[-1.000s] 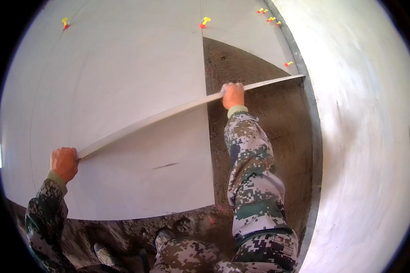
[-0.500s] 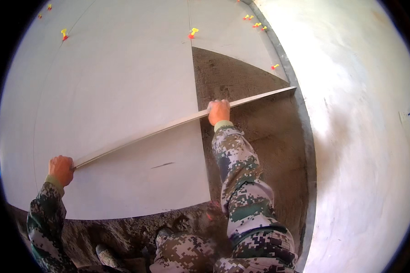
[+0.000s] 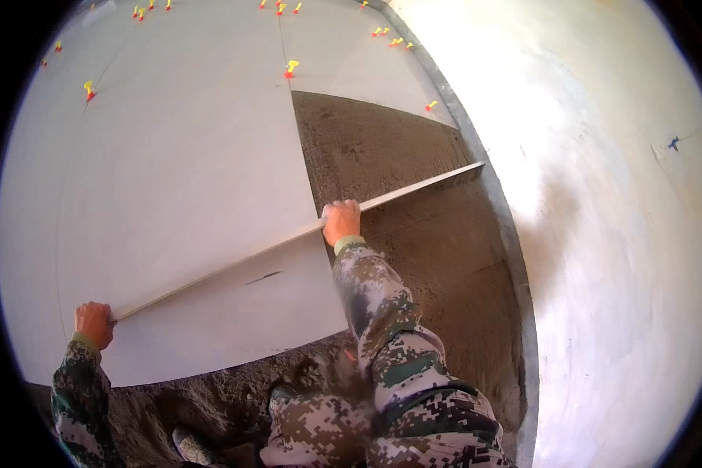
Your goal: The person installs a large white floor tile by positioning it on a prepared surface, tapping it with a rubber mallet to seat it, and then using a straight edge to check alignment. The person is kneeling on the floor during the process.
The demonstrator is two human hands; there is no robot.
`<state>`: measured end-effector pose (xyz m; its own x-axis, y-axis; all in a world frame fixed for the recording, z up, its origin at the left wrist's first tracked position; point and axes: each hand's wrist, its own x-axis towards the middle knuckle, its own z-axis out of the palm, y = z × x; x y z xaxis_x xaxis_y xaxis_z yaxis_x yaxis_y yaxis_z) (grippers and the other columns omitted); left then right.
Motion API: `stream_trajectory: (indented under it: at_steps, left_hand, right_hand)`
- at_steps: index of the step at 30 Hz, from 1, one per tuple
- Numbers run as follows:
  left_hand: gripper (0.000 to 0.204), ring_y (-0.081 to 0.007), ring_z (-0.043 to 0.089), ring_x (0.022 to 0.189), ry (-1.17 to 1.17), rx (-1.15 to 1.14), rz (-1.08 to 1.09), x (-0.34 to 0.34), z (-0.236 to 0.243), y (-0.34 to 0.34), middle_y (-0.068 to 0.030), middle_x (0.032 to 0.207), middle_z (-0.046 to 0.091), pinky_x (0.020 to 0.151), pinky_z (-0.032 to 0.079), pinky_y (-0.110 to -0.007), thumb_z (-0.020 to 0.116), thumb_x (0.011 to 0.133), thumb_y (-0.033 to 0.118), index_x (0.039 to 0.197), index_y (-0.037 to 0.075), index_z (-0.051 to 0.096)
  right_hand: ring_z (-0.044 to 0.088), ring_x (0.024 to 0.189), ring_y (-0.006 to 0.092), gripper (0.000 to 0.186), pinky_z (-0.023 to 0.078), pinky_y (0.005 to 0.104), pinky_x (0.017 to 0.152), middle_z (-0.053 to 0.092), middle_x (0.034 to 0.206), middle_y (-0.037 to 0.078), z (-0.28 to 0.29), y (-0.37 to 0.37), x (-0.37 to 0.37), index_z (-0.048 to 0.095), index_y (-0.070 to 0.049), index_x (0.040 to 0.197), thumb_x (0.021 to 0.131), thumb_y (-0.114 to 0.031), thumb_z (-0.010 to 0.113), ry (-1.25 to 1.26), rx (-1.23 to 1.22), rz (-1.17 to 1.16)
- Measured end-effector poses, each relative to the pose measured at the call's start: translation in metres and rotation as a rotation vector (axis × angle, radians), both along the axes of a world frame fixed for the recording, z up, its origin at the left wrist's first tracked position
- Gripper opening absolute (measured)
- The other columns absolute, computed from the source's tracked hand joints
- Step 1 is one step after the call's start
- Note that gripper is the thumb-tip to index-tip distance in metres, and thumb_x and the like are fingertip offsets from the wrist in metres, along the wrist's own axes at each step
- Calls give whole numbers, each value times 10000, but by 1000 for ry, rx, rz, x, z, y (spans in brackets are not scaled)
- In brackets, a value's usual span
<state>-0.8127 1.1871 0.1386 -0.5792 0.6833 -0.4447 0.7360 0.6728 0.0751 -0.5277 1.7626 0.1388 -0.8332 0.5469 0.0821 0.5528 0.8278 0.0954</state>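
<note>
The left hand (image 3: 94, 324) is clenched around the left end of a long, narrow straightedge (image 3: 421, 186), knuckles up. The right hand (image 3: 342, 221) grasps the same straightedge between its two ends, above the side edge of a large grey floor tile (image 3: 171, 171). The straightedge runs obliquely, lower left to upper right. Its left portion lies across the tiled area; its right portion spans the brown mortar bed (image 3: 444, 265), with the right end at the grey strip (image 3: 517, 269) along the foot of the pale wall (image 3: 608, 327). Whether the straightedge contacts the mortar along its full span cannot be determined.

The mortar bed tapers toward the far side, where further grey tiling adjoins it. Yellow-and-red tile-leveling clips (image 3: 291, 69) stand along the tile joints. A short dark streak (image 3: 263, 278) marks the tile on the near side of the straightedge. Rough brown material (image 3: 234, 394) borders the near tile edge, beside one boot (image 3: 191, 446). Both forearms are covered by camouflage sleeves (image 3: 378, 304) with pale green cuffs (image 3: 349, 242).
</note>
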Motion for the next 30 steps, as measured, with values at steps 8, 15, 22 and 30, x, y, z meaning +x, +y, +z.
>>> stream_trajectory:
  at_steps: [8, 15, 22, 30]
  left_hand:
    - [155, -363, 674, 863, 28, -47, -115, -72, -18, 9, -161, 814, 693, 772, 515, -486, 755, 803, 213, 777, 64, 720]
    - [157, -372, 672, 842, 43, -89, -229, -146, -29, 31, -163, 801, 689, 762, 511, -496, 742, 800, 215, 765, 64, 720]
    - [164, -390, 664, 821, 41, -59, -262, -214, -79, 50, -171, 766, 674, 733, 510, -503, 769, 750, 216, 720, 70, 703]
    - [140, -430, 605, 822, 17, 239, -182, -233, -127, 48, -182, 788, 627, 715, 466, -534, 749, 726, 132, 744, 67, 626]
  right_hand:
    - [551, 1074, 337, 75, 355, 482, 1056, 652, 956, 111, 8, -27, -4, 689, -78, 855, 828, -105, 624, -13, -31, -90]
    - [536, 1045, 340, 54, 358, 485, 1040, 627, 923, 118, 20, -46, -8, 677, -66, 835, 791, -98, 679, -25, -105, -162]
    - [520, 963, 301, 55, 380, 461, 896, 599, 876, 77, 36, -60, -14, 692, -89, 854, 800, -100, 695, -138, -168, -230]
    - [509, 1032, 288, 156, 370, 452, 930, 608, 942, 52, 29, -67, -9, 693, -104, 920, 769, -93, 732, 10, -181, -205]
